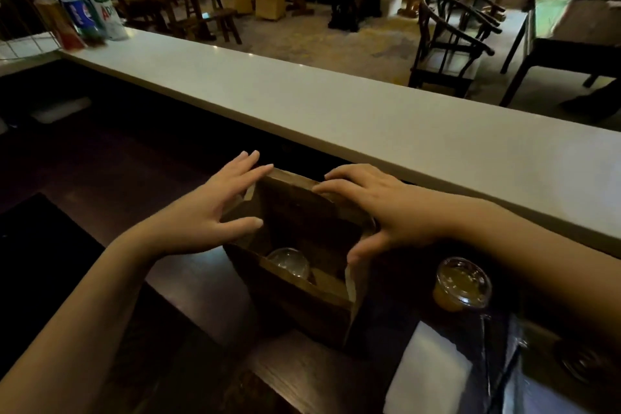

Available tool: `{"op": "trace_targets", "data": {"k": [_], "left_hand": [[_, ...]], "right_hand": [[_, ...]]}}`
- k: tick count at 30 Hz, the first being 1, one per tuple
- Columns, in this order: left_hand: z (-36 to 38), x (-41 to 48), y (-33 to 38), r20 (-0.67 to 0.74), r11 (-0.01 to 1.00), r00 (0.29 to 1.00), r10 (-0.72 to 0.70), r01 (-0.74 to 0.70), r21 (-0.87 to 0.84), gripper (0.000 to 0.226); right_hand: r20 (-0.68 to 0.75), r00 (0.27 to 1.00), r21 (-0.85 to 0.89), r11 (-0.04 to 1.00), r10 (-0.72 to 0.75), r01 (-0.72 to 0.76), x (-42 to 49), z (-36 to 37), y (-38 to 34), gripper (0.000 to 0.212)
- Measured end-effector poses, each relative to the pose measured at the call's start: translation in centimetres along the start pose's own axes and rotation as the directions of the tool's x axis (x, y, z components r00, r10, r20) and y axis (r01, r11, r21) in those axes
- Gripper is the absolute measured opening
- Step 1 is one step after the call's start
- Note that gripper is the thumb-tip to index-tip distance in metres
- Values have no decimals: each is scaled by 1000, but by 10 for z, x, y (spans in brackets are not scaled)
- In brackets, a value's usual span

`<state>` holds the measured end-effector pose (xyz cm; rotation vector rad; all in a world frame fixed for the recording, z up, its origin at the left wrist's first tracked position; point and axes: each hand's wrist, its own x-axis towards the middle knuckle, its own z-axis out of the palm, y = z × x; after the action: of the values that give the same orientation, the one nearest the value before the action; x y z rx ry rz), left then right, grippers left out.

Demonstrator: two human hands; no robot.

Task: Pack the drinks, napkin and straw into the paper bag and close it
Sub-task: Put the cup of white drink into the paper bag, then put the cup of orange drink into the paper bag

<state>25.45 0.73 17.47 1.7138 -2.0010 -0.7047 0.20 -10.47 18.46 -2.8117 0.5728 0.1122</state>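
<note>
I see my left hand (215,208) spread wide against the left wall of the open paper bag (302,292), and my right hand (383,212) splayed over its far-right rim, thumb down the side. One lidded cup (289,262) sits inside. A second drink (462,282) stands on the dark bench (188,286) just right of the bag.

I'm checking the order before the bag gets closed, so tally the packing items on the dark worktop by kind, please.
Paper bag, open, both hands at its rim: 1
Lidded drink cups: 2, one inside the bag, one outside to its right
White napkin, outside the bag: 1
Straw: 0 that I can make out
Total: 4
</note>
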Motion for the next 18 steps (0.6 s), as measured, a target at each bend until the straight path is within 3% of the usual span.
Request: {"op": "trace_targets", "data": {"k": [2, 4, 6, 7, 9, 12, 18], "left_hand": [[13, -3, 39, -167, 990, 976, 137, -140, -11, 62], [40, -6, 78, -341, 955, 900, 273, -295, -14, 43], [80, -7, 111, -417, 920, 849, 326, -387, -69, 28], [104, -6, 124, -398, 913, 859, 323, -393, -109, 25], [151, 2, 142, -285, 919, 922, 264, -330, -214, 24], [220, 35, 144, -68, 925, 995, 68, -88, -369, 36], [298, 114, 124, 126, 919, 964, -235, 263, -295, 68]], "right_hand": [[-57, 996, 81, 994, 73, -68, -28, -2, 12, 93], [-81, 979, 144, 974, 188, -175, -58, 5, 28, 93], [-64, 945, 215, 929, 321, -301, -87, 22, 44, 93], [-45, 924, 235, 903, 381, -361, -101, 35, 52, 93], [-4, 873, 241, 848, 487, -472, -124, 65, 67, 94], [50, 772, 253, 740, 633, -623, -145, 109, 87, 102], [106, 665, 293, 615, 740, -732, -143, 162, 119, 115]]}}
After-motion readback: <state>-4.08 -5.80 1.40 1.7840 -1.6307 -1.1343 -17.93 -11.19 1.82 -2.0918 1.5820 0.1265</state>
